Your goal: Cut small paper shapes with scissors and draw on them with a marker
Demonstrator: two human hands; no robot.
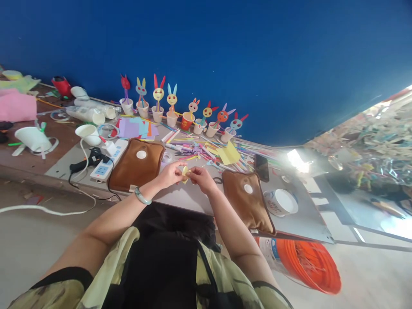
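Observation:
Over the front edge of the table, my left hand (pixel 172 175) and my right hand (pixel 200 177) come together around a small piece of yellow paper (pixel 184 172). Fingertips of both hands pinch it from either side. Its exact shape is partly hidden by the fingers. Just behind the hands lies a jumble of markers and coloured sticks (pixel 193 149), with a larger yellow paper sheet (pixel 229 153) on top at the right. A brown cushion-like pouch (pixel 137 169) lies by my left hand, and a second brown pouch (pixel 246 201) is right of my right wrist.
Several paper cups with rabbit-faced figures, one red cup (pixel 188 122) among them, line the blue wall. A glue gun (pixel 86 159) and power strip (pixel 109 161) sit left. At right are a phone (pixel 262 167), a white tub (pixel 280 202) and, below, an orange bucket (pixel 309 262).

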